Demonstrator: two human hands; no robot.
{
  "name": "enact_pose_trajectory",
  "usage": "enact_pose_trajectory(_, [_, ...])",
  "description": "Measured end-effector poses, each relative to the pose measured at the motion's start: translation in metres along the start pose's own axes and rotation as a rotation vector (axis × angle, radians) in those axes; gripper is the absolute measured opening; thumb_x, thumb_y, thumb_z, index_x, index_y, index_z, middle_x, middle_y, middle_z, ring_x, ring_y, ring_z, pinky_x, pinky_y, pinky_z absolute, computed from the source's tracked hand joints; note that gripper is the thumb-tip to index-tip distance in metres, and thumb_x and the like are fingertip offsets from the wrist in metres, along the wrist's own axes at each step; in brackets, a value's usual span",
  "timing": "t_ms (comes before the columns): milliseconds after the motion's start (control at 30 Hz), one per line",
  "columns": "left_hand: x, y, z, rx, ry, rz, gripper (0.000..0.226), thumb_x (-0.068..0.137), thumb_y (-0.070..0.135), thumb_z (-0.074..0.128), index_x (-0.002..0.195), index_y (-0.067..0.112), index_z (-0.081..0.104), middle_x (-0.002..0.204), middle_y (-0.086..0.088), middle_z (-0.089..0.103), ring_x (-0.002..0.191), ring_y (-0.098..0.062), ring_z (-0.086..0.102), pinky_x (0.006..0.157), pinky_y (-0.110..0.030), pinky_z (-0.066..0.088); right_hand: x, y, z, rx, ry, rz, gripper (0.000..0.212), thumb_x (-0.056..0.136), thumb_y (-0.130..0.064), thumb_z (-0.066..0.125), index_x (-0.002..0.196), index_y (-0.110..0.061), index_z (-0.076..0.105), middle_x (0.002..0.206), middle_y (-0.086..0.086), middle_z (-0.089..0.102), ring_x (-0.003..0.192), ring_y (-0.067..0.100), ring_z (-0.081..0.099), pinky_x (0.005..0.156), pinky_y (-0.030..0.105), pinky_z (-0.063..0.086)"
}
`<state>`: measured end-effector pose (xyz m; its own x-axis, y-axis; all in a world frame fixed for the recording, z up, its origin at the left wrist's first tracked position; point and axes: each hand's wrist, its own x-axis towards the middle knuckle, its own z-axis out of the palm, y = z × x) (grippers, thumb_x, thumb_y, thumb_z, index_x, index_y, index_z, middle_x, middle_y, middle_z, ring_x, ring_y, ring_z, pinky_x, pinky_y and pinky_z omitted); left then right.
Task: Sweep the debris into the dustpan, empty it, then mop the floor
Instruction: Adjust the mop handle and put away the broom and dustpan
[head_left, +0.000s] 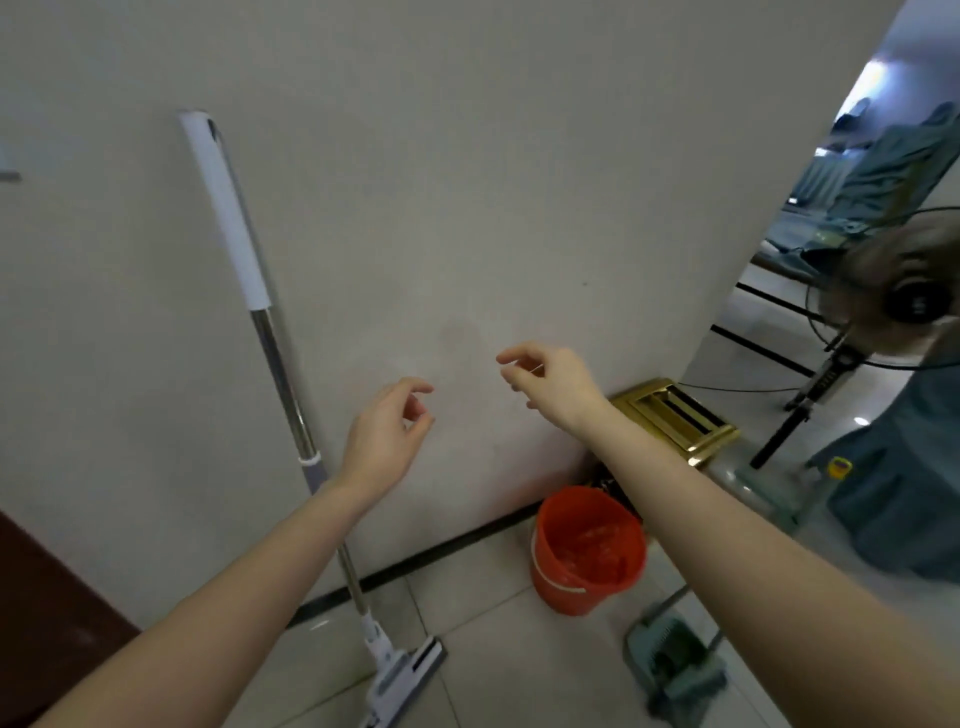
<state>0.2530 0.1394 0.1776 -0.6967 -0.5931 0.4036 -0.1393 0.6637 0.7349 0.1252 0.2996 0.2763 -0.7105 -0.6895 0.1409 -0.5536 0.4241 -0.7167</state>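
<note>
A mop (270, 338) with a white grip and a steel shaft leans against the grey wall, its flat white head on the tiled floor at the bottom middle. My left hand (387, 436) hovers just right of the shaft, fingers loosely curled, holding nothing. My right hand (550, 384) is raised in front of the wall, fingers relaxed and empty. A green dustpan with its broom (675, 660) stands on the floor under my right forearm. An orange bucket (589, 551) sits by the wall's base.
A gold metal frame (675, 415) lies at the wall's corner. A standing fan (893, 296) and blue-grey covered chairs (898, 499) fill the right side. A dark brown wooden surface (47, 618) is at the lower left.
</note>
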Motion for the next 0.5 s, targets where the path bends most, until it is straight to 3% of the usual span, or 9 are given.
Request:
enact_pose_trajectory(167, [-0.048, 0.071, 0.104, -0.041, -0.226, 0.016, 0.022, 0.084, 0.016, 0.066, 0.104, 0.027, 0.065, 0.075, 0.009, 0.061, 0.072, -0.009, 0.06, 0.074, -0.033, 0.053, -0.081, 0.097, -0.077, -0.076, 0.04, 0.149, 0.018, 0.093, -0.019, 0.06, 0.107, -0.016, 0.072, 0.092, 0.007, 0.072, 0.087, 0.018, 0.067, 0.079, 0.03, 0.053])
enact_pose_trajectory(267, [-0.07, 0.116, 0.165, -0.085, -0.371, 0.069, 0.022, 0.084, 0.016, 0.066, 0.103, 0.025, 0.064, 0.072, 0.01, 0.06, 0.07, -0.009, 0.06, 0.072, -0.033, 0.053, -0.125, 0.151, -0.122, -0.103, 0.085, 0.233, 0.019, 0.095, -0.021, 0.058, 0.109, -0.018, 0.071, 0.095, 0.001, 0.071, 0.09, 0.015, 0.067, 0.082, 0.033, 0.056])
enact_pose_trajectory(367, [-0.086, 0.159, 0.222, -0.128, -0.521, 0.145, 0.025, 0.085, 0.016, 0.067, 0.103, 0.031, 0.061, 0.073, 0.013, 0.059, 0.071, -0.002, 0.058, 0.07, -0.025, 0.05, -0.163, 0.195, -0.164, -0.093, 0.157, 0.333, 0.018, 0.096, -0.02, 0.057, 0.109, -0.021, 0.07, 0.094, -0.003, 0.067, 0.089, 0.012, 0.064, 0.078, 0.027, 0.053])
enact_pose_trajectory(500, [-0.096, 0.21, 0.285, -0.167, -0.649, 0.196, 0.025, 0.087, 0.023, 0.066, 0.108, 0.034, 0.059, 0.078, 0.014, 0.062, 0.078, 0.001, 0.06, 0.071, -0.014, 0.046, -0.196, 0.247, -0.208, -0.093, 0.214, 0.45, 0.02, 0.097, -0.02, 0.056, 0.113, -0.02, 0.067, 0.095, -0.009, 0.062, 0.088, 0.005, 0.059, 0.085, 0.026, 0.052])
